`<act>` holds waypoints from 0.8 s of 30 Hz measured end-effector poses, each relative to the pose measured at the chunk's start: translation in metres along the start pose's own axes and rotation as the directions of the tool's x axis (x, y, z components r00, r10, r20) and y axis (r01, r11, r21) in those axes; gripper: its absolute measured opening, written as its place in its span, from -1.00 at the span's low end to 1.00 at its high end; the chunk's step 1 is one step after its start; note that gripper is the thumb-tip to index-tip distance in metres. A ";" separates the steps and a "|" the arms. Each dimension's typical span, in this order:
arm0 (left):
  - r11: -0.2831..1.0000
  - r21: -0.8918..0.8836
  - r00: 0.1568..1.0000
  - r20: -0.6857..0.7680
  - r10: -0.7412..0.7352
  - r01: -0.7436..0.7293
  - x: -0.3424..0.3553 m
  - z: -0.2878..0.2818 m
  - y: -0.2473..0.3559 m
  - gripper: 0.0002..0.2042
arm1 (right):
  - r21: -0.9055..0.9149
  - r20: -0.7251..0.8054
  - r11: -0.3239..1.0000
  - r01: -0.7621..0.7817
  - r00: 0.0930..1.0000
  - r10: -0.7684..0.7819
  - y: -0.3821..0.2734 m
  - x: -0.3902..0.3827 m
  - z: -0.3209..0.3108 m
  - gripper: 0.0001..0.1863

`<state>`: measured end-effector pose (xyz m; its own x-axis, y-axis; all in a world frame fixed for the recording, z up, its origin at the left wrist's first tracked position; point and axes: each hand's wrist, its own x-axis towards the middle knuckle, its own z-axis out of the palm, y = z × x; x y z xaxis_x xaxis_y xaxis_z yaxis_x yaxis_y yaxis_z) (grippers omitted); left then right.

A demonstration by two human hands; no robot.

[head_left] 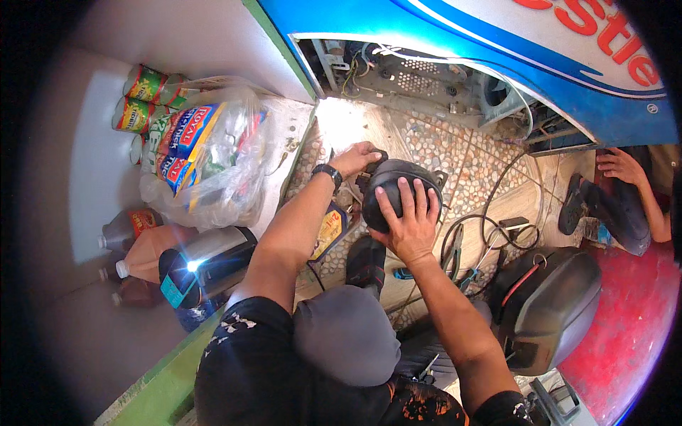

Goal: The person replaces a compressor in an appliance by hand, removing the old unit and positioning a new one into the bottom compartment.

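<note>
A black, dome-shaped compressor (399, 170) with a mounting lug stands on the pebble-patterned floor, in front of an opened blue appliance (284, 18). My right hand (410, 226) lies over its top and near side, fingers spread and curved around the dome. At the compressor's far left side, my left hand (353, 160) pinches a small black part (379, 155); whether that part is fixed to the compressor I cannot tell. Beneath my left forearm lies a yellow and dark blue package (331, 233), partly covered.
Right of my hands lie pliers (456, 250) and a looped black cord (486, 206). A black bag (550, 309) stands beside a red surface (632, 312). Another person's hand (619, 166) rests at the right. At the left are a plastic bag of packets (220, 177) and bottles (153, 252).
</note>
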<state>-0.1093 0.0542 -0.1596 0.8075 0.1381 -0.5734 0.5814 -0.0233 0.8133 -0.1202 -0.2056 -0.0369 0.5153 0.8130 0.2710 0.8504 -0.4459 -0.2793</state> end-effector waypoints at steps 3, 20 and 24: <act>0.999 -0.029 0.995 -0.100 0.012 -0.015 -0.009 0.015 -0.010 -0.58 | -0.009 0.007 1.000 -0.005 1.000 0.005 0.003 -0.003 0.000 0.14; 0.988 -0.135 0.997 -0.035 0.068 -0.072 -0.022 0.015 0.001 -0.59 | -0.005 0.019 1.000 -0.002 1.000 0.002 0.003 -0.004 0.001 0.13; 0.998 -0.040 0.998 -0.048 0.045 -0.047 -0.034 0.020 0.009 -0.55 | -0.034 0.046 0.999 0.005 0.999 -0.003 0.008 -0.007 -0.001 0.11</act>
<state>-0.1290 0.0293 -0.1347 0.8272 0.1845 -0.5307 0.5384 0.0095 0.8426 -0.1172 -0.2155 -0.0403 0.5071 0.8309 0.2288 0.8560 -0.4546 -0.2462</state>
